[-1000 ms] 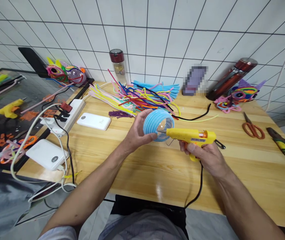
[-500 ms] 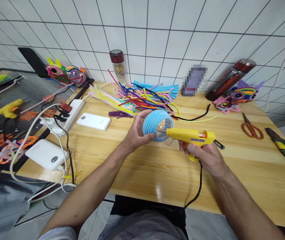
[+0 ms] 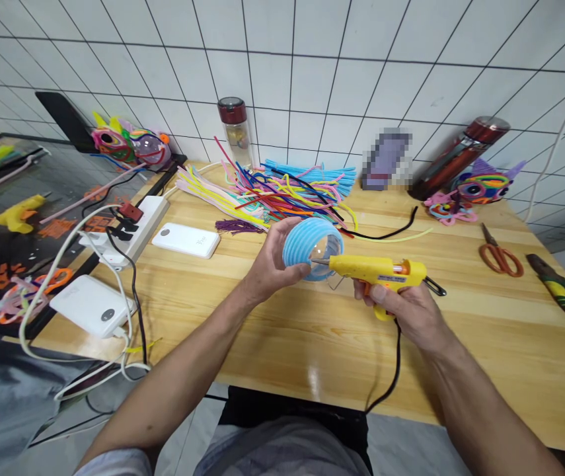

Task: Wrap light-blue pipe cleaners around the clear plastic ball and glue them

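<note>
My left hand (image 3: 275, 261) is wrapped round a clear, round container covered in light blue pipe cleaner (image 3: 304, 246), its open side turned to the right. My right hand (image 3: 408, 307) grips a yellow glue gun (image 3: 376, 268) by its handle, with fingers near the orange trigger. The metal nozzle points left and sits at the rim of the blue-wrapped container, close to my left thumb. From the gun's handle a black cord runs down to the table's front edge. Behind the container lies a pile of coloured pipe cleaners (image 3: 287, 195).
White power banks (image 3: 186, 240) and a power strip (image 3: 138, 231) with cables lie left. Scissors (image 3: 500, 254) and pliers (image 3: 564, 294) are right. A glass bottle (image 3: 235, 135), a red flask (image 3: 460, 158) and decorated fish (image 3: 483, 185) stand near the tiled wall. Another person's clothing shows lower left.
</note>
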### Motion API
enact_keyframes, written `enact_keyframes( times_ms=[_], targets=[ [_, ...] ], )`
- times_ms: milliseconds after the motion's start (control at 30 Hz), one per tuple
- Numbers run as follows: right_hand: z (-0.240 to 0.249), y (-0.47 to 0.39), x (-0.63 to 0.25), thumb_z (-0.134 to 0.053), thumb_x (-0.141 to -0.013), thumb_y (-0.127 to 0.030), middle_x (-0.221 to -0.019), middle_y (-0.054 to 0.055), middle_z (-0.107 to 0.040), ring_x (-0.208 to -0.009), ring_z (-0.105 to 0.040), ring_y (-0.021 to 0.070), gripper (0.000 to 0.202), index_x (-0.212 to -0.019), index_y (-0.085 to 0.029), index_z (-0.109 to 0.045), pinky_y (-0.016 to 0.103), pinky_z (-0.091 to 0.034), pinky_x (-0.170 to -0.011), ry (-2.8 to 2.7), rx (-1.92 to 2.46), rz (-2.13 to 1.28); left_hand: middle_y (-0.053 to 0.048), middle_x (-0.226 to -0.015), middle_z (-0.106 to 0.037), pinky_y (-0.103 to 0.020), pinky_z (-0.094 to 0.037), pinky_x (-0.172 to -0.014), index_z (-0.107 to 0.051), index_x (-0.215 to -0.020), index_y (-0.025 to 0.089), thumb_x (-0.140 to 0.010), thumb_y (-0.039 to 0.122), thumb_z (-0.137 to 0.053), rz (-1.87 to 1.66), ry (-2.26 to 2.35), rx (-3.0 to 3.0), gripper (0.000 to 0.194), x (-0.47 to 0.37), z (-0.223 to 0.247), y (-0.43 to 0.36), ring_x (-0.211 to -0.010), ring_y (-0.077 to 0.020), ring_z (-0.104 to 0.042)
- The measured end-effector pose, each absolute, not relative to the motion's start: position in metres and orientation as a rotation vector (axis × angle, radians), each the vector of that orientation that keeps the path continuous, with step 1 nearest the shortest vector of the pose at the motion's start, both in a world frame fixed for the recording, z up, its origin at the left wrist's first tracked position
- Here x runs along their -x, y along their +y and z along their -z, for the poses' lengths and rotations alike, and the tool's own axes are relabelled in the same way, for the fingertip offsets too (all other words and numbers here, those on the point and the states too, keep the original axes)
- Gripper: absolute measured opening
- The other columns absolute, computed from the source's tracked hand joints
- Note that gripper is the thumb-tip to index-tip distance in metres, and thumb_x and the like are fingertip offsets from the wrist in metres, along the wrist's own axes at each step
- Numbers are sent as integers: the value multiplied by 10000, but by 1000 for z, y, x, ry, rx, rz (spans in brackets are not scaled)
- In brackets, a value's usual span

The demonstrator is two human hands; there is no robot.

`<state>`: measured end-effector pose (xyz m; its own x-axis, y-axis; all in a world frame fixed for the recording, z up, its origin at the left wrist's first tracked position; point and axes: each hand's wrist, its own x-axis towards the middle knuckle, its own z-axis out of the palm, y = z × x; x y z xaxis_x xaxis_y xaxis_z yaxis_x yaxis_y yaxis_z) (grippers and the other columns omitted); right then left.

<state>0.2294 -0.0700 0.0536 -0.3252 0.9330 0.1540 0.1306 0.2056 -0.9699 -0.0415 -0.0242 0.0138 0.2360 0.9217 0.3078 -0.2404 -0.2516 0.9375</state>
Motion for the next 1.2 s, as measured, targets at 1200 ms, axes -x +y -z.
enact_keyframes(
  times_ms=[1200],
  targets=[
    [-9,-45,-262,-984,-658,-536,-818,17,-779,-629,-711,201,591,-1072,-222,-703,340,-585,-581,-1184,1652,-1217,-114,-1479,-600,-454,-515,-1192,-454,-1388,287,-740,617,-941,-1569,884,-1228,875,41,-3,-13,-1404,-316,-608]
  ],
)
